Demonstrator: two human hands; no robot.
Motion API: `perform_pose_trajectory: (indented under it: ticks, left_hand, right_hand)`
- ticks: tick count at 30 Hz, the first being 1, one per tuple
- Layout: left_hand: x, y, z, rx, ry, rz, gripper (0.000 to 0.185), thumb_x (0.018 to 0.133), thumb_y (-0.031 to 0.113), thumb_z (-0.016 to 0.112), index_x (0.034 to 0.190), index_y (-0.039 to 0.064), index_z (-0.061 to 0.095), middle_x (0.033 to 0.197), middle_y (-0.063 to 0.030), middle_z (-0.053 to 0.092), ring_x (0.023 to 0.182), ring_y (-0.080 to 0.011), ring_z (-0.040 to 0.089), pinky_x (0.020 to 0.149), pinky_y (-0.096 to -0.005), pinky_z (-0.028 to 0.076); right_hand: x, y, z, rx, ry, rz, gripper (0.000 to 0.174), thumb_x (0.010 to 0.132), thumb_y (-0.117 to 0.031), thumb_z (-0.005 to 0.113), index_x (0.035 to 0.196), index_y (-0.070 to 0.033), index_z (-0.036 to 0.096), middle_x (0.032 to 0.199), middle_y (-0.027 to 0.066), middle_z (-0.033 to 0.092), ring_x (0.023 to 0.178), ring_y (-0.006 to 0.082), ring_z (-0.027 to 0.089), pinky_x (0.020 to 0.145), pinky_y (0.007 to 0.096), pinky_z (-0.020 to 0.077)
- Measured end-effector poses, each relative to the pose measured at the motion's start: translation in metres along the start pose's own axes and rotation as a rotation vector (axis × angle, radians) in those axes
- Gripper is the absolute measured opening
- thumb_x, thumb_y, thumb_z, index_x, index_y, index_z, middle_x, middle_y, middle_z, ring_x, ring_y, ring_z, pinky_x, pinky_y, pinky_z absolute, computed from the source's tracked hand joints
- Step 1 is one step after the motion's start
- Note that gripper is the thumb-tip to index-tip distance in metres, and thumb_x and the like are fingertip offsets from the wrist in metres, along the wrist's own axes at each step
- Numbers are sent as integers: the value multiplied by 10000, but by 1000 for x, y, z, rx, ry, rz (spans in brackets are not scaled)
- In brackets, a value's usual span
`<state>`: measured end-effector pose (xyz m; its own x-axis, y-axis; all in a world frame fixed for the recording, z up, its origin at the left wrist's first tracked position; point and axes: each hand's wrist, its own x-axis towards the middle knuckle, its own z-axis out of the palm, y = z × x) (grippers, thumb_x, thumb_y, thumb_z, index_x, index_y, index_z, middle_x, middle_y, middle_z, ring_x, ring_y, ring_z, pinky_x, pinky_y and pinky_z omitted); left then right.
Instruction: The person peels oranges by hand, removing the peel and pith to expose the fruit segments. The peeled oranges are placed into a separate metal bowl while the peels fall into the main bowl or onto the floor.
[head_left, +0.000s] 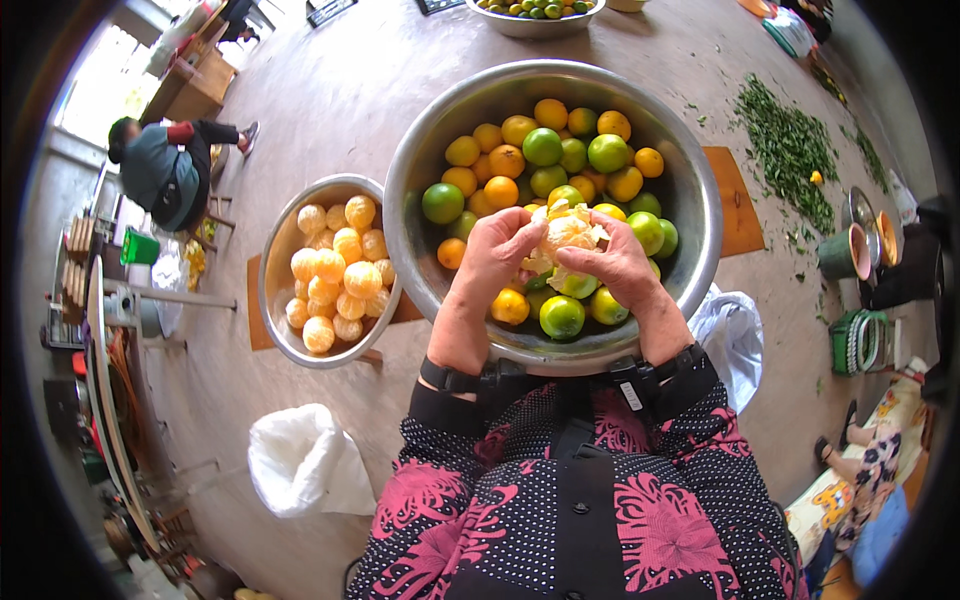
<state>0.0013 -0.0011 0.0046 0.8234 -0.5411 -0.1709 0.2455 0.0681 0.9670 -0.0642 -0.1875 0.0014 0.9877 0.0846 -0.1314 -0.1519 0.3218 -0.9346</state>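
Over a large steel basin (405, 195), both hands grip one partly peeled citrus fruit (566, 232), with loose peel hanging around it. My left hand (499, 247) holds its left side, and my right hand (619, 262) holds the right side with the thumb across the front. Unpeeled orange and green citrus fruits (544, 146) fill much of the basin below. To the left, a smaller steel bowl (271, 300) holds many peeled citrus fruits (362, 279); its rim meets the big basin's.
A white sack (307, 461) stands on the floor at lower left, and a pale plastic bag (731, 337) lies right of the basin. Green leaves (787, 150) are strewn at the right. Another person (161, 176) sits on a stool at upper left. Another basin of fruit (532, 28) is beyond.
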Motion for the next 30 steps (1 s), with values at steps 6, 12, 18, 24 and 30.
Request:
perform_pose_trajectory:
  ticks: [6, 12, 18, 24, 30]
  left_hand:
    - [2, -4, -4, 71, -20, 35, 263, 979, 295, 612, 921, 43, 659, 731, 17, 628, 559, -30, 550, 475, -186, 442]
    - [3, -5, 0, 172, 57, 100, 237, 960, 250, 623, 913, 19, 650, 688, 3, 627, 528, -47, 563, 455, -214, 462]
    - [5, -10, 1, 181, 133, 156, 232, 959, 228, 617, 893, 6, 634, 678, -9, 627, 534, -59, 575, 466, -228, 473]
    - [10, -16, -1, 181, 211, 200, 217, 960, 188, 613, 845, 4, 603, 682, -17, 625, 541, -64, 575, 468, -235, 472]
    - [9, -14, 0, -21, 129, 137, 186, 966, 188, 604, 897, 15, 605, 694, -13, 623, 530, -63, 556, 451, -212, 454]
  right_hand:
    - [0, -2, 3, 9, 16, -29, 536, 792, -111, 810, 1247, 30, 563, 1085, 60, 671, 940, 100, 657, 851, 243, 539]
    - [1, -1, 3, 0, 14, -44, 509, 793, -109, 808, 1224, 27, 573, 1067, 60, 675, 946, 107, 657, 863, 241, 531]
    - [4, 3, 7, 70, 60, -109, 652, 788, -89, 826, 1325, 22, 473, 1173, 87, 632, 1027, 138, 639, 908, 270, 529]
    - [5, 7, 8, 29, 151, -113, 707, 798, -63, 814, 1368, 9, 404, 1234, 114, 588, 1102, 165, 615, 952, 296, 517]
    - [4, 4, 5, 66, 135, -120, 643, 818, -45, 788, 1346, -12, 422, 1219, 105, 587, 1107, 176, 612, 959, 300, 512]
